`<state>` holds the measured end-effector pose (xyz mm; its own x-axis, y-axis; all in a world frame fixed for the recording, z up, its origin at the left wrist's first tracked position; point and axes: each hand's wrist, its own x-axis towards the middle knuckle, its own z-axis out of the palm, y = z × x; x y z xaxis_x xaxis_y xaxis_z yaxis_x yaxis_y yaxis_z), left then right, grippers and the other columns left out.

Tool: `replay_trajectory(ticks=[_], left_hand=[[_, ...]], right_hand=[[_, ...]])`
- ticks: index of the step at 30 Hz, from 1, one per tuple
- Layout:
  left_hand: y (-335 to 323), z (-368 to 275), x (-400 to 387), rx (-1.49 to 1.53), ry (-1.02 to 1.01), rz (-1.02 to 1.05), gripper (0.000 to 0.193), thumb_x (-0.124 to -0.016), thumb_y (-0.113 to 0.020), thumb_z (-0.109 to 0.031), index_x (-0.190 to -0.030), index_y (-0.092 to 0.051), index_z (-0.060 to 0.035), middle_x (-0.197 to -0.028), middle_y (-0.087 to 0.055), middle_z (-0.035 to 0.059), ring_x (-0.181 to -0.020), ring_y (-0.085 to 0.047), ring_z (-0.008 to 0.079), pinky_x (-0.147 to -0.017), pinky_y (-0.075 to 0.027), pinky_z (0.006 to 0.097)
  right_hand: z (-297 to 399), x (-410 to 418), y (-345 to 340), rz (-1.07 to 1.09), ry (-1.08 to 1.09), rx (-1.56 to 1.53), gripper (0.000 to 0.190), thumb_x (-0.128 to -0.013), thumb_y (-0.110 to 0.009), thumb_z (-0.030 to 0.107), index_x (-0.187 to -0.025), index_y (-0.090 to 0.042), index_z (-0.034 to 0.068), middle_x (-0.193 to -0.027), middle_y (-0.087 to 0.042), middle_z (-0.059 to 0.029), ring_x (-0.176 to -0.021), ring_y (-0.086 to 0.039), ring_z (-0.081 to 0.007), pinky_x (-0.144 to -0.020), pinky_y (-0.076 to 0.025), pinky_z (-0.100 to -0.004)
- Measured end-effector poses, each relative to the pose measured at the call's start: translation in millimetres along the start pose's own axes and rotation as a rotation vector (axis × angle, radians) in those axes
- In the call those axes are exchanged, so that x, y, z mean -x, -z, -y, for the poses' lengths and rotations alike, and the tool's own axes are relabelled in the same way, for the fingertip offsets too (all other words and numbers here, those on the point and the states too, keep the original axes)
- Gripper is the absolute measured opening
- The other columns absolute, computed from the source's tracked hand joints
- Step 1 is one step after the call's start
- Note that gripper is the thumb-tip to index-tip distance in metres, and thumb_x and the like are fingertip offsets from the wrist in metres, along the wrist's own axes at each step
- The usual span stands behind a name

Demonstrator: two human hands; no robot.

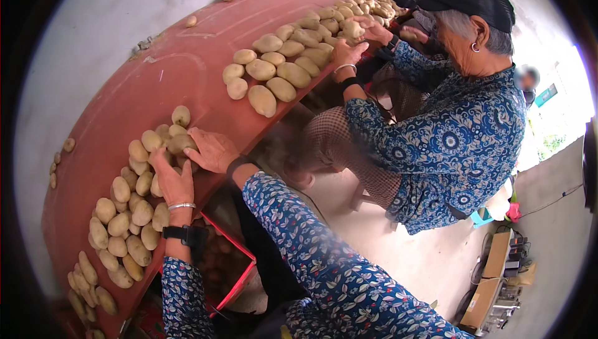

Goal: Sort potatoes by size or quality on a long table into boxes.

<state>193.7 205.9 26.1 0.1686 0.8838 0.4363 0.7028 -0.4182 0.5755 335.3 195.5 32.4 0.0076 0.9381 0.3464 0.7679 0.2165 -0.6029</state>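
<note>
Several pale brown potatoes [142, 213] lie heaped along the near edge of a reddish-brown table [140, 86]. At the upper end of this heap, my right hand [215, 149] has its thumb and fingers around a darker potato [181, 144]. My left hand [174, 182], with a silver bracelet at its wrist, reaches in beside that potato. Its fingers are against the heap, and whether they grip anything is partly hidden. One potato [181, 116] sits just beyond my right hand's fingers.
A person [444, 119] in a black cap sits to my right, a potato [353, 29] between their hands. Another potato pile [280, 65] lies before them. Below the table edge stands a red-rimmed container [243, 250] with round things inside. Cardboard boxes [488, 276] stand by the wall.
</note>
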Motion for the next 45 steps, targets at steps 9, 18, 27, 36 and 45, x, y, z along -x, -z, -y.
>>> replay_trajectory(ticks=[9, 18, 27, 36, 45], left_hand=[[5, -3, -30, -0.225, -0.224, 0.242, 0.073, -0.059, -0.073, -0.007, -0.126, -0.043, -0.0132, -0.118, -0.045, 0.018, -0.103, -0.049, 0.0401, -0.087, -0.042, 0.0463], [62, 3, 8, 0.027, -0.082, -0.02, 0.053, -0.072, -0.072, -0.024, -0.11, -0.044, -0.0003, -0.101, -0.056, 0.0225, -0.093, -0.054, 0.0394, -0.079, -0.044, 0.0445], [149, 47, 120, 0.337, -0.031, 0.51, 0.048, -0.076, -0.07, -0.013, -0.119, -0.049, -0.007, -0.109, -0.058, 0.0078, -0.102, -0.055, 0.0184, -0.09, -0.042, 0.0303], [125, 81, 189, -0.03, 0.16, 0.803, 0.08, -0.075, -0.065, -0.023, -0.14, -0.02, -0.0078, -0.137, -0.026, 0.0307, -0.124, -0.034, 0.0454, -0.102, -0.033, 0.0425], [241, -66, 137, 0.958, -0.157, 0.528, 0.024, -0.078, -0.056, -0.005, -0.1, -0.058, 0.0043, -0.087, -0.061, 0.0176, -0.081, -0.062, 0.0256, -0.07, -0.05, 0.0347]], right_hand=[[-11, -2, -9, -0.077, -0.034, 0.008, 0.027, -0.091, -0.04, 0.027, -0.097, -0.052, 0.004, -0.093, -0.06, -0.0207, -0.08, -0.059, -0.0373, -0.071, -0.047, -0.0473], [-17, -12, -22, -0.142, -0.155, 0.39, 0.034, -0.09, -0.035, 0.027, -0.081, -0.064, 0.011, -0.086, -0.065, -0.015, -0.079, -0.063, -0.036, -0.07, -0.05, -0.0482], [-18, -16, -17, -0.082, -0.385, 0.295, 0.051, -0.088, -0.034, 0.045, -0.102, -0.066, 0.008, -0.106, -0.061, -0.0219, -0.102, -0.056, -0.0406, -0.091, -0.041, -0.0465], [-15, -21, -14, -0.047, -0.433, 0.275, 0.045, -0.086, -0.04, 0.043, -0.098, -0.066, 0.008, -0.103, -0.061, -0.0223, -0.1, -0.056, -0.0399, -0.089, -0.042, -0.0469], [-22, -22, -19, -0.068, -0.396, 0.361, 0.044, -0.087, -0.041, 0.042, -0.097, -0.066, 0.008, -0.101, -0.062, -0.0214, -0.098, -0.057, -0.0399, -0.087, -0.043, -0.0457]])
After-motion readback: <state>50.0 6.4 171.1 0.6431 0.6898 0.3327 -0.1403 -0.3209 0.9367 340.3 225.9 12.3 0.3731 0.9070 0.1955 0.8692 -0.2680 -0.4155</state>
